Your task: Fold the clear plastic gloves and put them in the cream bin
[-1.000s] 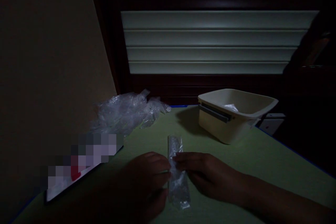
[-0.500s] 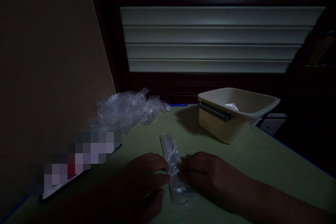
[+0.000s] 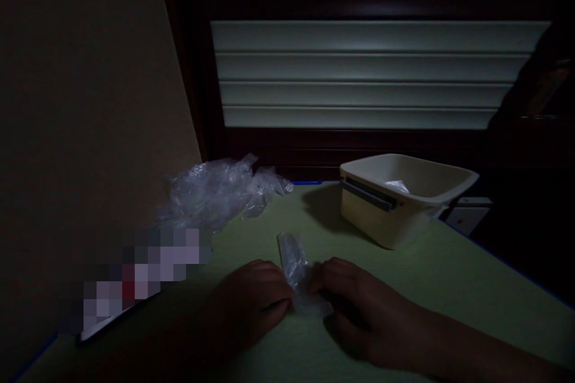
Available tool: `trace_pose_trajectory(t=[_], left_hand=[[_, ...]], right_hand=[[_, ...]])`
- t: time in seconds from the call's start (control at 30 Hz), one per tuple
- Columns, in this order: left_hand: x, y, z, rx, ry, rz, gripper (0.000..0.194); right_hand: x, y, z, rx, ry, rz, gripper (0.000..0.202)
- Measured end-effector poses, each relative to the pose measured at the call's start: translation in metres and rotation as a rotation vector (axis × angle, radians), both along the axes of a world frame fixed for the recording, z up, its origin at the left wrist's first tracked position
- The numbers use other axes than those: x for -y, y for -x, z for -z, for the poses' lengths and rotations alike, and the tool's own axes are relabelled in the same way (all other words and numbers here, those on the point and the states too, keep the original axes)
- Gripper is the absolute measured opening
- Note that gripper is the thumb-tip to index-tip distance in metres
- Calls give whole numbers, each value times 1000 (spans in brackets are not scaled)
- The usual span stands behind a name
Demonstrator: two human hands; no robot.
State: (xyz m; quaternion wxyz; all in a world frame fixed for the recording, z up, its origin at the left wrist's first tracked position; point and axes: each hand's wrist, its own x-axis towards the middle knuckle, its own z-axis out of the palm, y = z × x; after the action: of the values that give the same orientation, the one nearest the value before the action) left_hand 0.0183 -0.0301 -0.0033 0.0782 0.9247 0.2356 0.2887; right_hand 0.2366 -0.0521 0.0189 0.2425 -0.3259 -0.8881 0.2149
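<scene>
A clear plastic bag (image 3: 294,260), flattened into a narrow strip, lies on the green table between my hands. My left hand (image 3: 256,296) is closed, its thumb and fingers pinching the bag's left edge near the close end. On the other side, my right hand (image 3: 359,305) has its fingers curled over the right edge, with the fingertips on the plastic. The near end of the bag looks folded up and lies partly in shadow. Beyond the hands, its far end rests flat on the tabletop.
A heap of crumpled clear plastic bags (image 3: 215,191) sits at the back left by the wall. To the back right stands a cream bin (image 3: 372,215) with a grey handle and some clear plastic inside. A blurred-out flat object (image 3: 139,281) lies at the left edge of the green table (image 3: 449,299).
The near end of the bag has come up away from me, so the strip is shorter. My left thumb has closed against the fingers, and the right hand's fingers have curled more.
</scene>
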Motion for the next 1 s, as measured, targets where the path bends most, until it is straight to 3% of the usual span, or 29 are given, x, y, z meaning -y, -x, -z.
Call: trace_pose_trajectory(t=[0.3, 0.6, 0.87, 1.0], left_hand=[[-3, -1, 2, 107, 34, 36, 14], [-3, -2, 3, 130, 58, -46, 15], [-7, -3, 4, 151, 69, -130, 18], [-9, -4, 6, 103, 78, -171, 25]], right_hand=[[-6, 3, 5, -9, -43, -13, 21], [-2, 5, 3, -8, -30, 17, 13], [-5, 13, 8, -78, 77, 214, 21], [-9, 15, 13, -148, 191, 276, 16]])
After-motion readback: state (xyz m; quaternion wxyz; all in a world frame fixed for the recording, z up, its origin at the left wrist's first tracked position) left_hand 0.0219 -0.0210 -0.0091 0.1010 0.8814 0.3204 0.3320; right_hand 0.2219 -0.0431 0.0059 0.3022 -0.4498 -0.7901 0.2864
